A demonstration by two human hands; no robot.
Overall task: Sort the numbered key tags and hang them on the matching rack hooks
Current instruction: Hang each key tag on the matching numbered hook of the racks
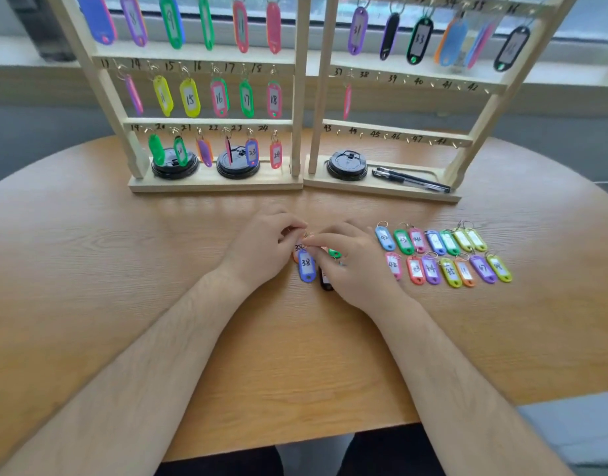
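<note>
Left grip point(265, 245), right grip point(350, 259) pinching ring point(307, 235), blue 38 tag point(306, 267) pointing toward camera

Wood-grain table point(124, 269) w/ rounded edge; at far side black plastic cup lid point(175, 166), 2nd lid point(237, 165) near its right, 3rd lid point(347, 165) further right w/ 2 black pens point(410, 180) just beside it; pale window sill point(570, 56) in bkgd.

Room left, clutter right
The round wooden table point(124, 269) lies open left of the left hand point(261, 250); rows of coloured plastic key tags point(446, 259) crowd beside the right hand point(354, 266); pale wooden hook racks point(297, 97) block ahead.
</note>
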